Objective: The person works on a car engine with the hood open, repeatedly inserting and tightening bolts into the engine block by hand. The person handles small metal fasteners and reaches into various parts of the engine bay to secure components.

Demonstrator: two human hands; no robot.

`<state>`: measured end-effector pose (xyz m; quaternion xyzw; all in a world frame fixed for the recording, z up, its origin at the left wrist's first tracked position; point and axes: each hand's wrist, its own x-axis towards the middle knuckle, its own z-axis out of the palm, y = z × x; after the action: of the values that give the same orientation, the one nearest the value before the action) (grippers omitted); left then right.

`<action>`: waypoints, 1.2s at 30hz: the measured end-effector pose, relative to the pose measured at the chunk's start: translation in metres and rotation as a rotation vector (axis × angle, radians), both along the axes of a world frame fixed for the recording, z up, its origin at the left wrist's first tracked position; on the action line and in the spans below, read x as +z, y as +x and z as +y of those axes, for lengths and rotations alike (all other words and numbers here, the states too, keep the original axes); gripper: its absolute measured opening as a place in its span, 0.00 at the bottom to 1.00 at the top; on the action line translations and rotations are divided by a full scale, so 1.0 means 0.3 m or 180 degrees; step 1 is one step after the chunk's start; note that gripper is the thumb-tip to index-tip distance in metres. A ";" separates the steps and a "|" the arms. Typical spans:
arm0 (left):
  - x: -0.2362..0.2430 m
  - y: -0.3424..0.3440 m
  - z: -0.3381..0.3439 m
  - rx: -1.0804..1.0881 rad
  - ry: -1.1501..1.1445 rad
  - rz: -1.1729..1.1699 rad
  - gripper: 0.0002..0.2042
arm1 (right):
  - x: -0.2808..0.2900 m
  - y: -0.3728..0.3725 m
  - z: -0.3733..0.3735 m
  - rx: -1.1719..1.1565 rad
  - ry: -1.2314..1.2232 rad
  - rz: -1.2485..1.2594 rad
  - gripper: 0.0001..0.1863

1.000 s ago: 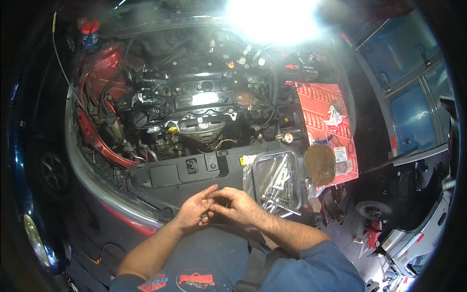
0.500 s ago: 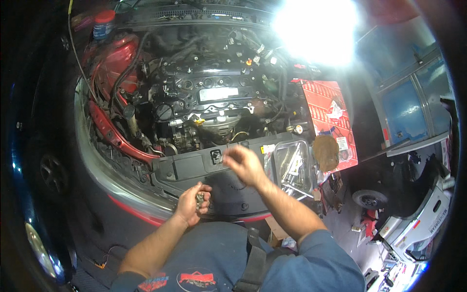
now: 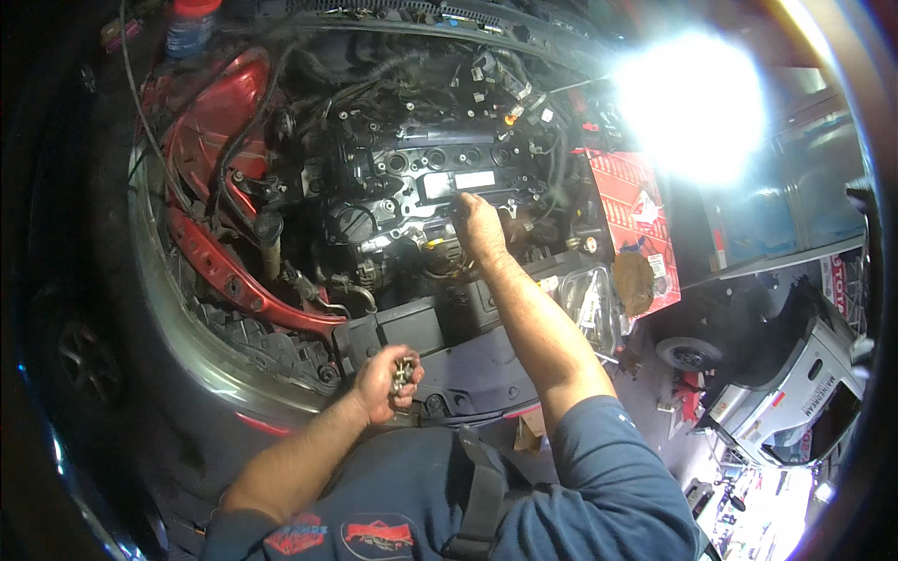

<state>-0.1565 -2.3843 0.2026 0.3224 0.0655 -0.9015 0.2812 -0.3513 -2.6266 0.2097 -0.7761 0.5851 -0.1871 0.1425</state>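
My left hand (image 3: 382,385) is closed, palm up, around a cluster of small metal bolts (image 3: 402,374), just above the front edge of the engine bay. My right arm reaches forward over the engine. At the front edge of the black valve cover (image 3: 421,140), beside its pale label (image 3: 474,180), my right hand (image 3: 480,224) has its fingertips pressed together and pointing down. Whatever they pinch, if anything, is too small or hidden to make out. An oil filler cap (image 3: 354,224) sits on the cover's left end.
At the right of the engine, a clear tray of tools (image 3: 591,304) stands beside a red printed box (image 3: 625,201) and a brown rag (image 3: 634,283). A bright work light (image 3: 690,107) glares above. Hoses (image 3: 245,131) run along the red left inner fender (image 3: 220,107).
My right hand has gone forward from above the front panel to the valve cover's front edge. My left hand stays low with the bolts, turned palm up. The view has shifted.
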 end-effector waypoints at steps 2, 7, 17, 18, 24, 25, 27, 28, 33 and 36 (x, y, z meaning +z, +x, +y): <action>-0.001 0.022 -0.072 0.0246 -0.0141 0.0002 0.13 | -0.010 -0.006 -0.007 0.0147 -0.0065 0.0058 0.10; 0.052 0.058 -0.222 0.0370 -0.1004 -0.0565 0.07 | -0.055 -0.005 -0.031 0.0328 -0.0200 0.0374 0.08; 0.035 0.058 -0.292 0.0161 -0.0854 -0.0375 0.16 | -0.035 0.032 -0.024 0.0035 0.0013 0.0338 0.07; 0.028 0.058 -0.289 0.0189 -0.0955 -0.0329 0.15 | -0.028 0.034 -0.023 0.0146 -0.0014 0.0186 0.08; 0.026 0.054 -0.299 0.0228 -0.0963 -0.0452 0.15 | -0.022 0.045 -0.022 -0.0376 -0.0069 0.0145 0.08; 0.028 0.055 -0.300 0.0248 -0.0967 -0.0464 0.15 | -0.024 0.046 -0.025 -0.0356 -0.0067 0.0184 0.08; 0.031 0.057 -0.302 0.0266 -0.0958 -0.0460 0.15 | -0.026 0.040 -0.034 -0.0315 0.0203 0.0059 0.08; 0.032 0.058 -0.302 0.0267 -0.0946 -0.0447 0.15 | -0.027 0.036 -0.037 -0.0258 0.0255 -0.0052 0.08; 0.035 0.060 -0.302 0.0290 -0.0960 -0.0397 0.14 | -0.054 0.040 -0.057 0.0022 -0.0043 0.1302 0.09; 0.036 0.059 -0.303 0.0294 -0.0955 -0.0391 0.14 | -0.069 0.046 -0.071 -0.0138 0.0141 0.1401 0.11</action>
<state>-0.1389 -2.4751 0.2134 0.3280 -0.0724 -0.8659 0.3708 -0.3377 -2.6480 0.1891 -0.7821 0.6227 -0.0034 0.0244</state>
